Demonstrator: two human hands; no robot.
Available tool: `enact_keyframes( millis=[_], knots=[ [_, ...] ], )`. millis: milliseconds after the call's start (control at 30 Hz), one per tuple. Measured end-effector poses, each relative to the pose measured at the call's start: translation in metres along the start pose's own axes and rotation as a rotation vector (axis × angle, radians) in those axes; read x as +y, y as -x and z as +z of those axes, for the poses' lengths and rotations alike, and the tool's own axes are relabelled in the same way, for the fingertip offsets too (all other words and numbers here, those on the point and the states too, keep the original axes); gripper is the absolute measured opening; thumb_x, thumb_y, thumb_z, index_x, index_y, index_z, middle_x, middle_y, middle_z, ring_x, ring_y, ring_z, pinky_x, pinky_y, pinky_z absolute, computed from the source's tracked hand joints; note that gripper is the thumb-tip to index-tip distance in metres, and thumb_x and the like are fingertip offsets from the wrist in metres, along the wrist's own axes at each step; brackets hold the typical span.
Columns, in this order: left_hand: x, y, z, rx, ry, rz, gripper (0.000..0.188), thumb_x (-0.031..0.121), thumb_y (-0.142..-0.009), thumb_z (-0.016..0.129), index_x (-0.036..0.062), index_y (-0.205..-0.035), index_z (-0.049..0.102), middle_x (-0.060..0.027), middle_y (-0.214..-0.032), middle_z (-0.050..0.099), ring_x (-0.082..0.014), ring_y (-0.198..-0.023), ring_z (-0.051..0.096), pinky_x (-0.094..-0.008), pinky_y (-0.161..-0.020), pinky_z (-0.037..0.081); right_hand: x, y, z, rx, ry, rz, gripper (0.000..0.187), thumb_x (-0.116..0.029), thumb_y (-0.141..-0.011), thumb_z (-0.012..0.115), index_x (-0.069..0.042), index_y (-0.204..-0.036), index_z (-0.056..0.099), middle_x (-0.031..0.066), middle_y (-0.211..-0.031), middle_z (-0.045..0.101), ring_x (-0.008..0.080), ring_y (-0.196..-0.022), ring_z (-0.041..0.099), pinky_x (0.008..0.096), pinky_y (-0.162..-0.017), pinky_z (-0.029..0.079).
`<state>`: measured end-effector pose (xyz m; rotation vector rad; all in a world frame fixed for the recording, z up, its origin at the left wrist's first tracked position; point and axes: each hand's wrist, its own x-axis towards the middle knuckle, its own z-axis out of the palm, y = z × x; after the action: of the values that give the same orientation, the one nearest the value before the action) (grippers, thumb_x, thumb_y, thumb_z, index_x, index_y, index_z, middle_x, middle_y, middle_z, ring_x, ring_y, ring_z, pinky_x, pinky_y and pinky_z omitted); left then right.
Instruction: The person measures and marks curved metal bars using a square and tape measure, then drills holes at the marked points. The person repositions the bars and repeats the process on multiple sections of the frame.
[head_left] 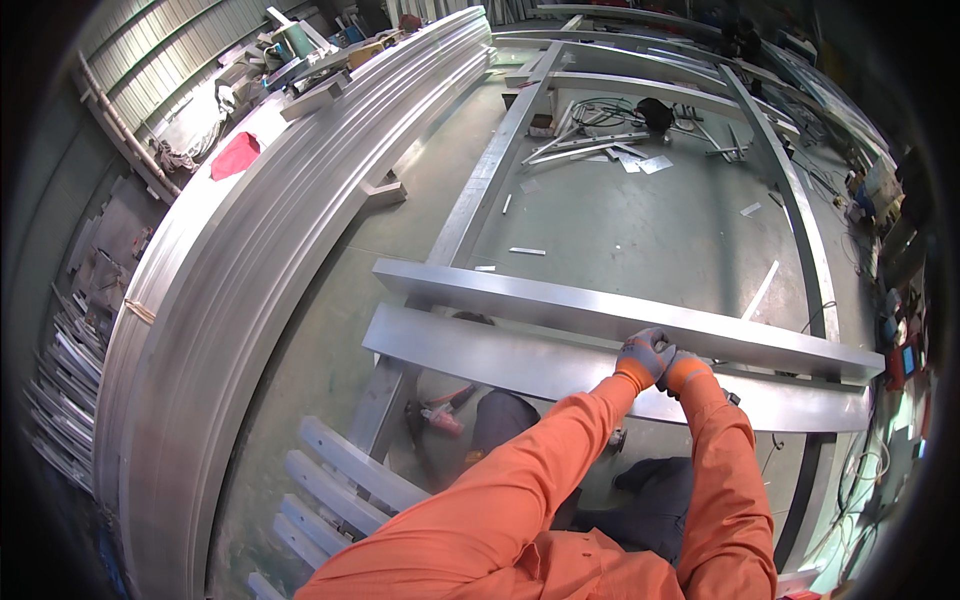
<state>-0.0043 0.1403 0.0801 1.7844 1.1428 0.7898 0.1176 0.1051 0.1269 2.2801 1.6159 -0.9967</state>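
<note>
Both my hands wear grey gloves with orange cuffs and meet over the near silver metal beam (490, 352). My left hand (643, 354) is closed, its fingers curled in against the right one. Pressed beside it, my right hand (684, 370) is closed too. Whatever lies between the fingers is hidden. Just beyond them, a second silver beam (540, 300) runs parallel to the near one, with a narrow gap between the two. Both beams lie across the left rail (490, 190) and the right rail (800, 220) of a large metal frame.
Long metal profiles (270, 225) are stacked high on the left, with a red cloth (235, 157) on top. Several short bars (350, 465) lie at lower left. A red-handled tool (445, 412) is under the near beam. Papers (655, 164) and offcuts litter the floor inside the frame.
</note>
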Motion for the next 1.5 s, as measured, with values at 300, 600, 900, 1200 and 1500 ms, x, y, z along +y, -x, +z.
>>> enact_keyframes(
  millis=[300, 600, 900, 1200, 1500],
  knots=[
    [-0.013, -0.006, 0.001, 0.025, -0.013, 0.01, 0.03, 0.029, -0.086, 0.071, 0.0022, -0.099, 0.073, -0.0177, -0.094, 0.074, -0.0328, -0.083, 0.071, -0.0413, -0.08, 0.057, -0.007, 0.001, -0.003, -0.052, -0.007, -0.028, 0.028, -0.018, -0.078, 0.077, -0.005, -0.103, 0.078, 0.011, -0.091, 0.08, 0.0247, -0.084, 0.078, 0.0401, -0.079, 0.061],
    [-0.018, -0.018, 0.011, -0.031, 0.075, -0.029, 0.041, 0.041, -0.085, 0.075, 0.0053, -0.105, 0.078, -0.0218, -0.104, 0.077, -0.0387, -0.099, 0.074, -0.0427, -0.091, 0.057, 0.009, -0.009, 0.012, 0.197, -0.039, -0.047, 0.029, -0.017, -0.081, 0.072, 0.002, -0.102, 0.074, 0.021, -0.09, 0.078, 0.0294, -0.073, 0.076, 0.0404, -0.07, 0.061],
    [-0.034, -0.023, 0.008, -0.04, 0.386, -0.014, 0.036, 0.032, -0.085, 0.078, -0.001, -0.1, 0.075, -0.011, -0.079, 0.074, -0.0201, -0.07, 0.067, -0.0365, -0.072, 0.055, -0.015, 0.024, -0.013, 0.005, -0.011, -0.002, 0.04, -0.026, -0.08, 0.071, -0.013, -0.117, 0.078, 0.0107, -0.116, 0.077, 0.03, -0.102, 0.073, 0.0436, -0.087, 0.058],
    [-0.035, -0.017, 0.002, 0.037, 0.546, -0.049, 0.03, 0.023, -0.086, 0.077, -0.0035, -0.097, 0.072, -0.0105, -0.075, 0.07, -0.0177, -0.065, 0.062, -0.033, -0.067, 0.053, -0.025, 0.013, -0.005, 0.06, 0.111, 0.043, 0.037, -0.026, -0.084, 0.066, -0.015, -0.118, 0.078, 0.0075, -0.117, 0.076, 0.027, -0.105, 0.074, 0.0419, -0.089, 0.058],
    [-0.019, -0.027, 0.005, -0.078, 0.008, 0.021, 0.025, 0.025, -0.095, 0.074, 0.0007, -0.1, 0.073, -0.0087, -0.087, 0.073, -0.0181, -0.074, 0.063, -0.0316, -0.071, 0.052, -0.009, 0.016, -0.009, 0.041, -0.006, 0.039, 0.03, -0.024, -0.082, 0.067, -0.012, -0.108, 0.078, 0.0094, -0.107, 0.077, 0.0286, -0.095, 0.074, 0.0432, -0.083, 0.058]
  ],
)
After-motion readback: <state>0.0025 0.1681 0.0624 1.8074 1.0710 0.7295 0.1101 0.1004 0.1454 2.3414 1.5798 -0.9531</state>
